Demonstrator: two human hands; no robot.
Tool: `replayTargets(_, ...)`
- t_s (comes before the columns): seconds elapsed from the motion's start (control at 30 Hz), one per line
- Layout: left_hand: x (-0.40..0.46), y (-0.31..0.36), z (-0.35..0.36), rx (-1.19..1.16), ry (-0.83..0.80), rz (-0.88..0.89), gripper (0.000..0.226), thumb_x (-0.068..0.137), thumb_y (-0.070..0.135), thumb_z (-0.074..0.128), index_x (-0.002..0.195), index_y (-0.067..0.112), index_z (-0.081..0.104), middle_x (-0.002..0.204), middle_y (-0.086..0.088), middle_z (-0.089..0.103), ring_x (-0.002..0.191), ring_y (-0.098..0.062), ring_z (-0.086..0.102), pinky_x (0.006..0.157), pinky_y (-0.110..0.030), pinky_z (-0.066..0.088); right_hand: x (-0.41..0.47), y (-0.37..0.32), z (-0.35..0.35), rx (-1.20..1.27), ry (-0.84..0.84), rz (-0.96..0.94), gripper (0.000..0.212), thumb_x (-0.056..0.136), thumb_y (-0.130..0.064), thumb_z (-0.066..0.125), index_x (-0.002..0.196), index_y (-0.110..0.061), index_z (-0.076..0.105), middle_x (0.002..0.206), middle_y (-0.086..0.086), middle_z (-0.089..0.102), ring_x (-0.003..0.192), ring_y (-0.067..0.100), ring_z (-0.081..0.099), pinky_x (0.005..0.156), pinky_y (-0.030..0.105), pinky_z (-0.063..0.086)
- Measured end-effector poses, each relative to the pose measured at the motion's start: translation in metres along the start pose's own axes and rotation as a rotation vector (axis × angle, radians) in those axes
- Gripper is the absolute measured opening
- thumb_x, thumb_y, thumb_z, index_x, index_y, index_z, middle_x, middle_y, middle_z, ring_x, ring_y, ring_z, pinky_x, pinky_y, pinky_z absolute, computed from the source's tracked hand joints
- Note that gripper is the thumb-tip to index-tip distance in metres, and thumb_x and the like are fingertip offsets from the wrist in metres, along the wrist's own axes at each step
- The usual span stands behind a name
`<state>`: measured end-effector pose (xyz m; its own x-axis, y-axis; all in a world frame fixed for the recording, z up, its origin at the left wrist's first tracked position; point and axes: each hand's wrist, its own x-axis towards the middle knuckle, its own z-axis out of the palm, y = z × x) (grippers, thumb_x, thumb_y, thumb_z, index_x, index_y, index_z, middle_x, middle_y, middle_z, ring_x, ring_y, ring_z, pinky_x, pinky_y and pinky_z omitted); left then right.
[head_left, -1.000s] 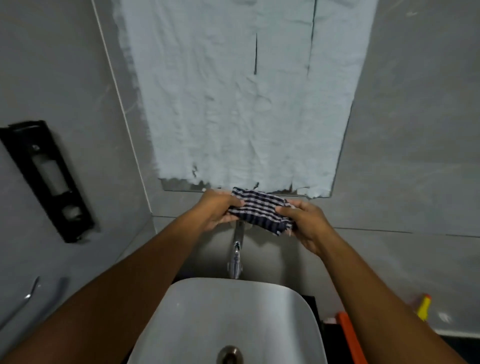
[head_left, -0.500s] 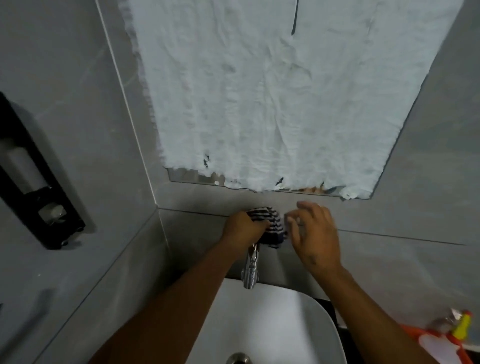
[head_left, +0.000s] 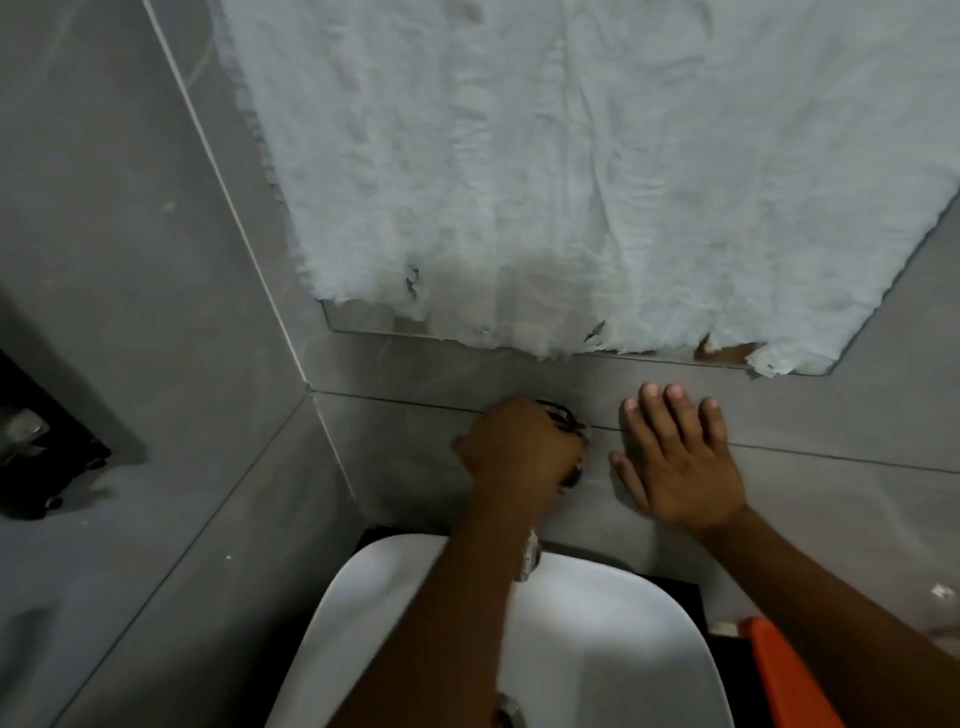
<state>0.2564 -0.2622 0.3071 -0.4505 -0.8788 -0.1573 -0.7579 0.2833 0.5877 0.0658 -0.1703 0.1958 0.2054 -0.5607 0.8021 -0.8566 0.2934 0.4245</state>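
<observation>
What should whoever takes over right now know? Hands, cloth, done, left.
Left hand: grips the bunched cloth at the wall, just above the tap.
Right hand: open, flat on the wall beside it, holding nothing.
Sink sits below; the tap is mostly hidden.
Done: cloth bunched in one hand and brought to the wall.
Left: probably wipe the wall round the tap; how much is wiped already cannot be told.
</observation>
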Motion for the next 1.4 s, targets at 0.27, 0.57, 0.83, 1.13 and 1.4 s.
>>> replayTargets(0.27,-0.014,-0.036,-0.015,-0.806,-0.444,-0.217,0.025,0.078,0.032,0.073,0.093,0.012,0.073,0.095,-0.008,0.075,0.082,-0.023,0.070,0.086,-0.044,0.055,0.004,-0.003,-0.004,-0.009,-0.019,0.024,0.084,0.086,-0.047,0.060,0.154,-0.009,0.026,0.169,0.009,-0.001,0.156,0.028,-0.002,0.125,0.049,0.000)
replayTargets(0.57,-0.105,-0.064,0.030,0.136,0.091,-0.003,0.064,0.092,0.064,0.038,0.141,0.023,0.040,0.134,0.001,0.063,0.130,-0.018,0.053,0.125,-0.052,0.002,0.006,-0.004,-0.006,-0.016,-0.033,0.031,0.080,0.088,-0.047,0.056,0.152,-0.009,0.028,0.169,0.008,-0.006,0.156,0.026,-0.006,0.124,0.048,-0.001)
replayTargets(0.83,-0.037,-0.015,0.006,0.026,0.047,-0.036,0.052,0.092,0.059,0.043,0.119,0.020,0.065,0.122,-0.008,0.070,0.118,-0.029,0.060,0.119,-0.058,0.024,0.002,-0.006,0.002,-0.020,-0.026,0.043,0.081,0.087,-0.049,0.054,0.152,-0.009,0.027,0.169,0.008,-0.006,0.156,0.027,-0.005,0.125,0.049,-0.004)
replayTargets(1.13,-0.039,-0.062,0.000,-0.648,-0.199,-0.038,0.036,0.081,0.056,0.067,0.092,0.023,0.075,0.078,0.006,0.077,0.072,-0.009,0.070,0.057,-0.018,0.049,0.002,-0.005,0.002,-0.011,-0.034,0.038,0.082,0.087,-0.049,0.055,0.152,-0.008,0.026,0.169,0.010,-0.003,0.155,0.027,-0.008,0.124,0.049,-0.005)
replayTargets(1.4,-0.107,-0.110,0.041,-0.496,0.057,0.089,0.034,0.078,0.035,0.079,0.108,0.023,0.072,0.097,0.015,0.074,0.085,0.007,0.066,0.068,-0.002,0.049,0.005,-0.012,-0.012,0.061,-0.202,0.091,0.088,0.088,-0.043,0.058,0.155,-0.006,0.015,0.167,0.012,-0.013,0.152,0.027,-0.022,0.122,0.052,-0.012)
